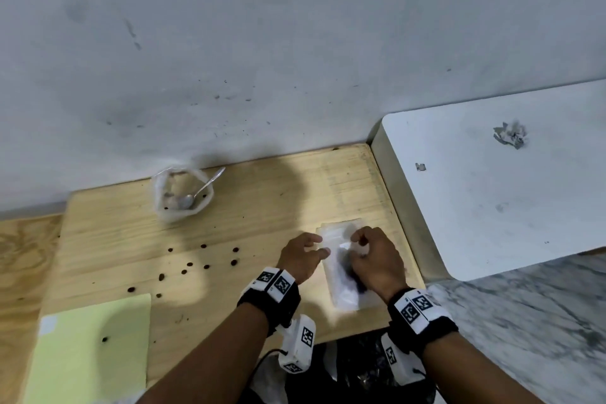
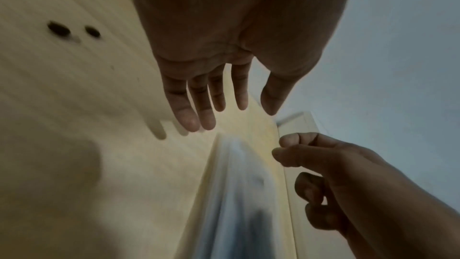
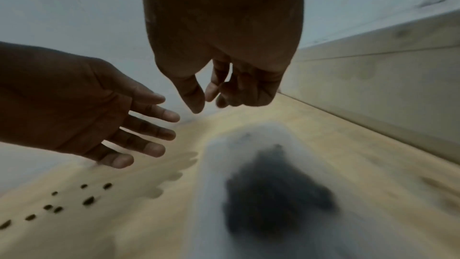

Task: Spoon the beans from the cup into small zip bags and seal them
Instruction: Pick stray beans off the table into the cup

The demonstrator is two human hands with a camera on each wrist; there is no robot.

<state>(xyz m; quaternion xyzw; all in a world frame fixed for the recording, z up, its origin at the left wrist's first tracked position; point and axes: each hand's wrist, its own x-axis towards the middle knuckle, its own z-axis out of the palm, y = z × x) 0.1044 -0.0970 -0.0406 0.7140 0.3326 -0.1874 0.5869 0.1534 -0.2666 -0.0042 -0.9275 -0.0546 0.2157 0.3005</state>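
**One bag filled, seal unconfirmed, beans still loose on the board**

I have a small clear plastic zip bag (image 1: 344, 275) lying flat on the pale wooden board (image 1: 249, 226) in front of me, with a dark clump of beans inside it. More clear bags seem to lie stacked under it, though I cannot count them. My left hand (image 1: 300, 257) hovers just beside the bag's left edge with its fingers straight and spread, holding nothing. My right hand (image 1: 377, 259) sits over the bag with fingers curled and thumb close to the forefinger; in the wrist views they look closed on air just above the bag's top, so I judge it grips nothing, though the blur leaves some doubt.

The clear plastic cup (image 1: 182, 195) stands well apart at the back of the board, the metal spoon (image 1: 205, 188) resting in it. Only a few beans seem left inside.

So the spooning looks nearly done. I cannot tell whether this bag's zip strip is pressed shut. A scatter of loose dark beans (image 1: 203, 264) lies on the board to my left, one on the pale green paper sheet (image 1: 91, 351); those, I judge, still want gathering.
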